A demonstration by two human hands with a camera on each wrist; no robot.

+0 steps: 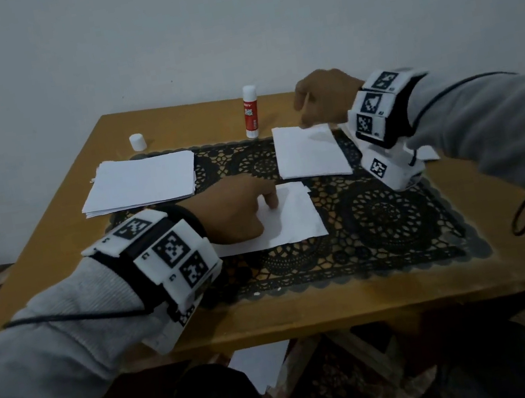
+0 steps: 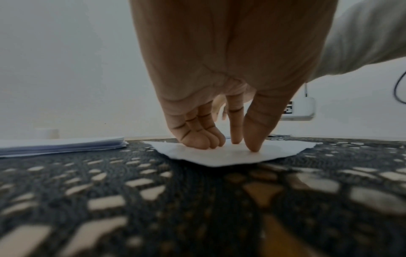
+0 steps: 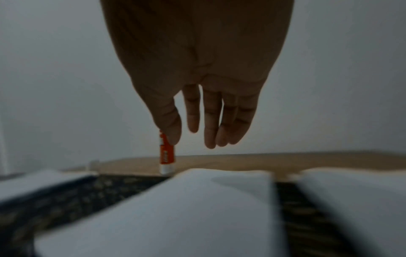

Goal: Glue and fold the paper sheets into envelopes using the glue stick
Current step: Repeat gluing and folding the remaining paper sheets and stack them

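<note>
The left hand (image 1: pixel 239 213) presses its index fingertip and thumb onto a folded sheet (image 1: pixel 288 218) at the middle of the black lace mat (image 1: pixel 392 212), other fingers curled under. The right hand (image 1: pixel 324 98), fingers hanging relaxed and holding nothing, hovers over another sheet (image 1: pixel 309 156) at one o'clock. The glue stick (image 1: pixel 250 112) stands upright at twelve, its cap (image 1: pixel 137 142) and a paper stack (image 1: pixel 143 182) toward ten. The wooden table (image 1: pixel 273 315) meets a pale wall (image 1: pixel 157 35).

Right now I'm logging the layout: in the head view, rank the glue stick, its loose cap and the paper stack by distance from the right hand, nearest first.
1. Glue stick: standing uncapped just left of the right hand, near the table's far edge.
2. Paper stack: farther left, on the mat's left part.
3. Cap: far left, behind the stack.
</note>
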